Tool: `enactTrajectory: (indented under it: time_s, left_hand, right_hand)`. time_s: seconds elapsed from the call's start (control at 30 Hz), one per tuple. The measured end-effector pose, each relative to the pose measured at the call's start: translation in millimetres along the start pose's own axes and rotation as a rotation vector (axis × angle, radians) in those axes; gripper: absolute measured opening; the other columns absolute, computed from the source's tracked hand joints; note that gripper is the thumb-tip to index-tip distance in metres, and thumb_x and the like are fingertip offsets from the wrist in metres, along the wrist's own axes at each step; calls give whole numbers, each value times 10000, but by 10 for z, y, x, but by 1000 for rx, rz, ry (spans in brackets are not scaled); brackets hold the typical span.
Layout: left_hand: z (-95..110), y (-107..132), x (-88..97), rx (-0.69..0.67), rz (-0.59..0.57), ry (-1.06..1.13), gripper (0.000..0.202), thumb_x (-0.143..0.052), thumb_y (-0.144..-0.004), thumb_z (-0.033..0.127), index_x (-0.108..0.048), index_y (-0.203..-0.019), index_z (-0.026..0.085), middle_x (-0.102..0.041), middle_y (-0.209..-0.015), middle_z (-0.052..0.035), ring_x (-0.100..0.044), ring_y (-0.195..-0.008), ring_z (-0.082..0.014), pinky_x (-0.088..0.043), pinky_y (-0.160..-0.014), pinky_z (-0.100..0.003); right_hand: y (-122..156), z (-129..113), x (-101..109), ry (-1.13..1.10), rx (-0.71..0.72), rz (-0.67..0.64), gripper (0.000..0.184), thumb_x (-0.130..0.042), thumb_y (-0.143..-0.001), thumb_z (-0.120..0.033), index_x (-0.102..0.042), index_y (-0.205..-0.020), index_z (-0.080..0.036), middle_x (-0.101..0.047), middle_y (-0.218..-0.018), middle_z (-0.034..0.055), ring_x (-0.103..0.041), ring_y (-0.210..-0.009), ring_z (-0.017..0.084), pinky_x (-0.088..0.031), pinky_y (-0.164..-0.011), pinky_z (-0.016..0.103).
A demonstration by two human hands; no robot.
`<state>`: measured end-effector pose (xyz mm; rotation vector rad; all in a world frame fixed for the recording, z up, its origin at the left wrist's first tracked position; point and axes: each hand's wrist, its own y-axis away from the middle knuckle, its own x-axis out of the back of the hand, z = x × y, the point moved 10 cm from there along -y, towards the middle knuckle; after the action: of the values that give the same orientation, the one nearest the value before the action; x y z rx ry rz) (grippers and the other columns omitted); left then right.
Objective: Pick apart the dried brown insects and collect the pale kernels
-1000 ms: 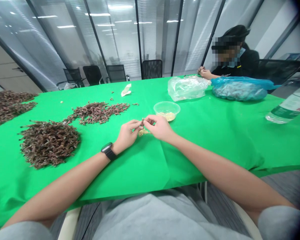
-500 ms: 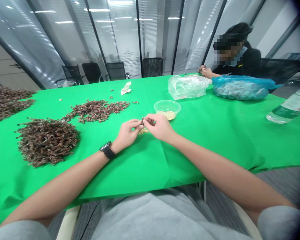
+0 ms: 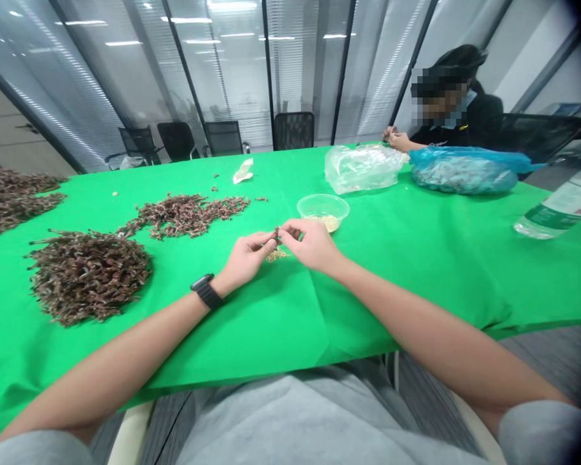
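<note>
My left hand (image 3: 246, 258) is closed in a pinch on a small dried brown pod (image 3: 277, 235), held just above the table. Opposite it, the thumb and fingertips of my right hand (image 3: 310, 243) pinch at the same pod. Beneath the fingertips lies a little heap of yellowish seeds (image 3: 277, 256). Just behind my right hand stands a clear plastic bowl (image 3: 323, 205) with more pale yellow seeds in it. A big mound of brown dried pods (image 3: 90, 276) sits to the left of my left hand. Beyond it spreads a flatter heap of brown pieces (image 3: 188, 215).
A green cloth (image 3: 271, 329) covers the table. Another brown pile (image 3: 17, 200) lies far left, a scrap of paper (image 3: 243, 171) at the back. A clear bag (image 3: 363, 169), a filled blue bag (image 3: 465, 171) and a bottle (image 3: 561, 206) stand right. A co-worker (image 3: 465, 110) sits beyond.
My hands stay together at the pod; the right fingertips have drawn slightly away from the left, and more of the seed heap shows. The view has shifted a touch.
</note>
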<state>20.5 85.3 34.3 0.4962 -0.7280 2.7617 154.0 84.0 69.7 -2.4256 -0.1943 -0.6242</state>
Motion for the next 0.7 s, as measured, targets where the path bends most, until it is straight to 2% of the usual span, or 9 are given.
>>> enactTrajectory:
  time_s: [0.33, 0.7]
  left_hand:
    - [14, 11, -17, 31, -14, 27, 421, -676, -890, 542, -819, -1011, 165, -741, -893, -55, -593, -810, -178, -476, -795, -310]
    - [-21, 15, -15, 42, -3, 42, 420, -681, -886, 547, -818, -993, 164, -743, -889, -59, -595, -803, -182, -475, -779, -311]
  right_hand:
    - [19, -5, -21, -22, 31, -20, 206, -580, -895, -259, -726, -793, -155, -692, -691, 14, -555, -611, 122, -393, -595, 264]
    - [19, 2, -43, -4, 22, -24, 192, -570, -897, -250, -704, -789, -163, -674, -677, 5, -545, -608, 121, -392, -605, 261]
